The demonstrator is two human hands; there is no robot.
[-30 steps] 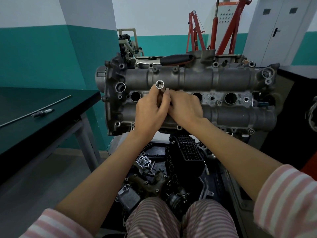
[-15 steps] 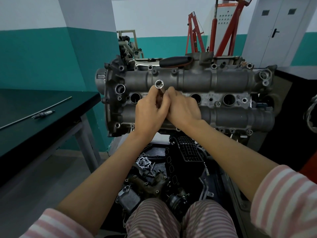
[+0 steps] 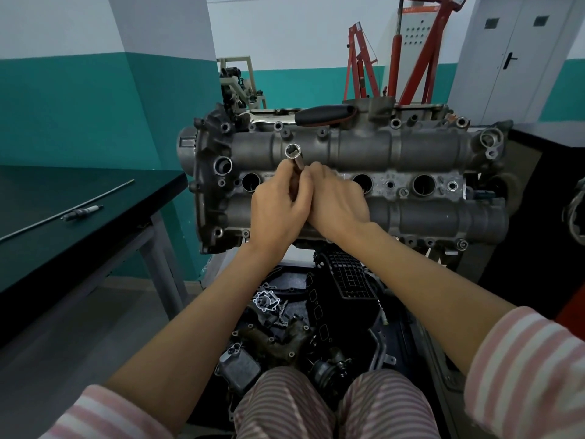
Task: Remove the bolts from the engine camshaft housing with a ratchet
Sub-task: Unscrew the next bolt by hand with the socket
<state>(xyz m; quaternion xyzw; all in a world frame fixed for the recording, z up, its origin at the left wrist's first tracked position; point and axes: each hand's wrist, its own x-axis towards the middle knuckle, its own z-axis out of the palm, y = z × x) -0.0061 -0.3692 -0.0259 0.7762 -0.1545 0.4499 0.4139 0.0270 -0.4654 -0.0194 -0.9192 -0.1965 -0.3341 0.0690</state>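
**Socket in hand, ratchet lying on the far edge**

The camshaft housing [image 3: 364, 150] fills the middle of your view, its long axis running left to right, two cast tubes one above the other with a row of round wells between them. Bolts still sit around its flange: along the top edge, such as one bolt [image 3: 395, 123], and along the bottom edge near the right end. So by the look of it the job is in its early part.

The ratchet [image 3: 323, 115] lies across the far top edge of the housing, its black handle pointing right and its bright head toward the left. It is beyond your hands, up and slightly right of them, and no hand touches it.

Your left hand [image 3: 278, 210] grips a long socket [image 3: 294, 156] with curled fingers, the open end tilted up toward you, over the upper tube. Your right hand [image 3: 338, 204] presses close against the left with fingers curled at the socket's lower part; whether it actually holds the socket or something beneath, you cannot tell from here.

The right hand is nearer the handle. Room above the housing is open; the dark table [image 3: 95, 198] to your left stands well apart, while the tray of loose parts [image 3: 285, 337] sits below your forearms.
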